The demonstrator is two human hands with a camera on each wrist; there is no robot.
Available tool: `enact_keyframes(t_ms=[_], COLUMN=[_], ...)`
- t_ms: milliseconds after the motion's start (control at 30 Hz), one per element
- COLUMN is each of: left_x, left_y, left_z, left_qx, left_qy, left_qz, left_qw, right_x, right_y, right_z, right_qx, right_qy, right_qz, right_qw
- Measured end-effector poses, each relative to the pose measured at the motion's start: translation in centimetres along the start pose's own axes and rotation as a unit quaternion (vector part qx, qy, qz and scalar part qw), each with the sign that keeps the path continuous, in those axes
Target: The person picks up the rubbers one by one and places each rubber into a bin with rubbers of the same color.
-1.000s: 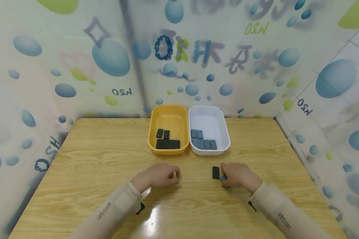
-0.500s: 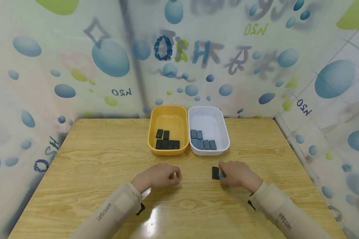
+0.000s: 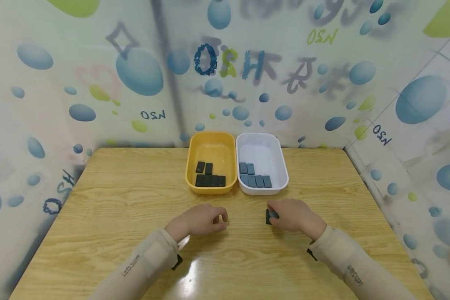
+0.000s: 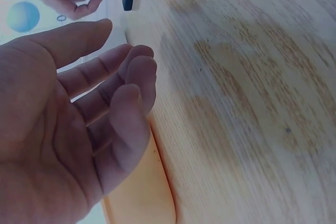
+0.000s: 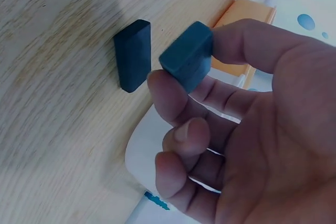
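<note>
My right hand point(image 3: 291, 214) pinches a small blue rectangular block point(image 5: 188, 53) between thumb and fingertip, lifted off the wood and tilted in the right wrist view. Close beside it a black block point(image 5: 132, 56) of similar shape lies on the table; in the head view the right hand partly covers it. My left hand point(image 3: 200, 221) hangs over the table to the left, fingers loosely curled round nothing, as the left wrist view confirms.
A yellow tray point(image 3: 211, 191) with several black blocks point(image 3: 207, 181) stands beyond the hands. Touching its right side is a white tray point(image 3: 262, 191) with several blue blocks point(image 3: 259, 181). A patterned wall point(image 3: 225, 104) rises behind the wooden table point(image 3: 135, 179).
My right hand has moved slightly left and raised the blue block from beside the black block to above it. The left hand has stayed in place.
</note>
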State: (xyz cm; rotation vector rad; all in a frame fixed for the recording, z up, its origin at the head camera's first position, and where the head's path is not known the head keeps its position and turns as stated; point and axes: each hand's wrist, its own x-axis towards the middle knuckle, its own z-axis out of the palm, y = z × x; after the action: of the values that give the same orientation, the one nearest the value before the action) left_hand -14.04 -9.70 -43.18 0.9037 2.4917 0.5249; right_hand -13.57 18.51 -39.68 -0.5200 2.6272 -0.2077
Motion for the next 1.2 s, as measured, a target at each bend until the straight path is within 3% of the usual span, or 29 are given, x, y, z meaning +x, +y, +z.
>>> enact_keyframes(t_ms=[533, 867, 1200], left_x=[-0.3, -0.2, -0.2], left_y=[0.8, 0.6, 0.7], left_z=[0.0, 0.3, 0.5], left_qx=[0.041, 0.032, 0.030], left_qy=[0.050, 0.040, 0.040], left_qz=[0.026, 0.026, 0.027], left_qw=[0.9976, 0.9983, 0.9984], right_x=[1.4, 1.8, 2.7], right_y=[-0.8, -1.3, -1.1], right_z=[-0.8, -1.7, -3.6], right_qx=[-0.010, -0.011, -0.010], right_qy=[0.028, 0.050, 0.063], right_qz=[-0.025, -0.052, -0.046], right_qw=[0.9992, 0.9973, 0.9969])
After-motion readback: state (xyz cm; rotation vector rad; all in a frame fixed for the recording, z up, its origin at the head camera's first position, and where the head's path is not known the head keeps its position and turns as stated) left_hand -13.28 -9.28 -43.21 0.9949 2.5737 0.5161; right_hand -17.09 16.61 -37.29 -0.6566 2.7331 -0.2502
